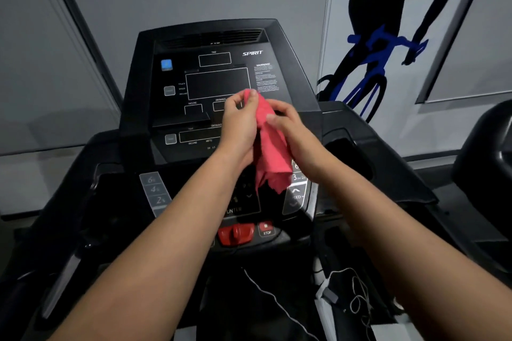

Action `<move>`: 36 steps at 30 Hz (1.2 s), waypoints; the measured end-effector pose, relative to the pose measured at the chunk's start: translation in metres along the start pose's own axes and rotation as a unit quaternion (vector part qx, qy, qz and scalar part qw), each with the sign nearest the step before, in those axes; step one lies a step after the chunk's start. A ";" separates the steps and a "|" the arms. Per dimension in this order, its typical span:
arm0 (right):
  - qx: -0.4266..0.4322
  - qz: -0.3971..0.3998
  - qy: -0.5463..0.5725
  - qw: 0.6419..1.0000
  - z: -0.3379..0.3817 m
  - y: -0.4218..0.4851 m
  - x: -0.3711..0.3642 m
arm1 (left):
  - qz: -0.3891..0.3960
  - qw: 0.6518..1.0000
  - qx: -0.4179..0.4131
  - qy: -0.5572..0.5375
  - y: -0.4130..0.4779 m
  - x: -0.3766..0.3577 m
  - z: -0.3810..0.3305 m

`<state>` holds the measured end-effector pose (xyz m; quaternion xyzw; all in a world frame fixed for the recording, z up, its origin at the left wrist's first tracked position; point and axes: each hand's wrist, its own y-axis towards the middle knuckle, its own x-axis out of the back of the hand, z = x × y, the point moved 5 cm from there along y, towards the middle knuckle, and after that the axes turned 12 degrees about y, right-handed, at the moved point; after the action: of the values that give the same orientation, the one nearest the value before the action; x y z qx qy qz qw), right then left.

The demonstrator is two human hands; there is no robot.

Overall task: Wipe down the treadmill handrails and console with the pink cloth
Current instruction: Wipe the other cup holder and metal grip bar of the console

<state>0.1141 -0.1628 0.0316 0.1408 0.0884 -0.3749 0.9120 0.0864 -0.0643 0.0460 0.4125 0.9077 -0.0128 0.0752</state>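
The pink cloth [270,152] hangs bunched in the air in front of the black treadmill console [216,83]. My left hand [240,122] pinches its top end between thumb and fingers. My right hand [288,126] grips the cloth's right side a little lower, fingers curled over the fabric. The cloth's loose lower end dangles above the button panel and touches nothing I can see. The left handrail [59,282] runs down the lower left. The right handrail is mostly hidden behind my right forearm.
A red safety key [236,233] and a STOP button [266,229] sit below the console. Incline keys [155,189] are on the left, speed keys [296,191] on the right. White cords [357,293] lie at lower right. Another machine [487,163] stands at the right.
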 end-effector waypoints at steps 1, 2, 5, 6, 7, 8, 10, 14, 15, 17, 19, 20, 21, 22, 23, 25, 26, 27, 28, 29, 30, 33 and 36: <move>0.007 0.018 -0.020 1.000 -0.001 -0.001 -0.001 | 0.015 1.000 0.007 -0.015 0.004 -0.005 -0.003; 0.023 0.024 -0.041 0.999 -0.001 -0.001 0.001 | 0.027 0.999 0.010 -0.021 0.006 -0.009 -0.006; 0.090 -0.079 -0.054 0.991 0.005 0.002 0.018 | 0.087 0.996 -0.014 -0.023 0.009 -0.024 -0.015; 0.102 -0.119 -0.050 0.986 0.008 0.003 0.025 | 0.113 0.993 -0.032 -0.008 0.008 -0.029 -0.018; 0.105 -0.154 -0.050 0.981 0.012 0.004 0.035 | 0.132 0.989 -0.058 0.029 0.007 -0.032 -0.019; 0.105 -0.180 -0.050 0.977 0.016 0.003 0.044 | 0.144 0.982 -0.088 0.081 0.006 -0.035 -0.019; 0.116 -0.214 -0.053 0.968 0.029 0.001 0.062 | 0.142 0.964 -0.137 0.180 0.010 -0.039 -0.015; 0.157 -0.230 -0.072 0.958 0.054 0.004 0.101 | 0.112 0.957 -0.125 0.238 0.025 -0.045 0.006; 0.148 -0.246 -0.093 0.953 0.057 0.006 0.115 | 0.102 0.956 -0.123 0.246 0.029 -0.046 0.012; 0.107 -0.287 -0.119 0.945 0.055 0.004 0.143 | 0.085 0.953 -0.127 0.260 0.033 -0.051 0.023; 0.055 -0.302 -0.122 0.944 0.043 0.006 0.163 | 0.067 0.947 -0.143 0.280 0.040 -0.055 0.033; 0.039 -0.296 -0.150 0.943 0.038 0.008 0.167 | 0.058 0.942 -0.148 0.296 0.043 -0.057 0.037; 0.036 -0.283 -0.190 0.939 0.034 0.011 0.170 | 0.050 0.935 -0.151 0.317 0.045 -0.060 0.041; 0.041 -0.264 -0.219 0.938 0.031 0.015 0.171 | 0.042 0.928 -0.155 0.337 0.046 -0.065 0.043; 0.045 -0.254 -0.231 0.938 0.027 0.020 0.172 | 0.036 0.921 -0.162 0.354 0.046 -0.070 0.045; 0.020 -0.231 -0.249 0.940 0.017 0.027 0.167 | 0.021 0.911 -0.176 0.372 0.048 -0.080 0.048; 0.007 -0.204 -0.268 0.942 0.010 0.032 0.162 | 0.012 0.910 -0.179 0.374 0.049 -0.083 0.050; -0.008 -0.166 -0.300 0.939 0.003 0.039 0.158 | 0.002 0.910 -0.178 0.374 0.051 -0.085 0.053; -0.022 -0.127 -0.334 0.934 -0.005 0.043 0.155 | -0.006 0.911 -0.174 0.373 0.052 -0.086 0.057; -0.028 -0.101 -0.354 0.929 -0.010 0.044 0.152 | -0.013 0.911 -0.171 0.376 0.053 -0.085 0.061; -0.025 -0.088 -0.358 0.929 -0.014 0.045 0.152 | -0.019 0.908 -0.168 0.383 0.054 -0.085 0.065; -0.050 -0.033 -0.291 0.955 -0.023 0.034 0.158 | -0.037 0.901 -0.155 0.403 0.056 -0.083 0.073; -0.105 0.069 -0.257 0.958 -0.031 0.018 0.159 | -0.045 0.898 -0.158 0.409 0.058 -0.085 0.074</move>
<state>0.2370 -0.2454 -0.0364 -0.0512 -0.1203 -0.3234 0.9372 0.1947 -0.0960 -0.0122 0.3231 0.8660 0.2971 -0.2394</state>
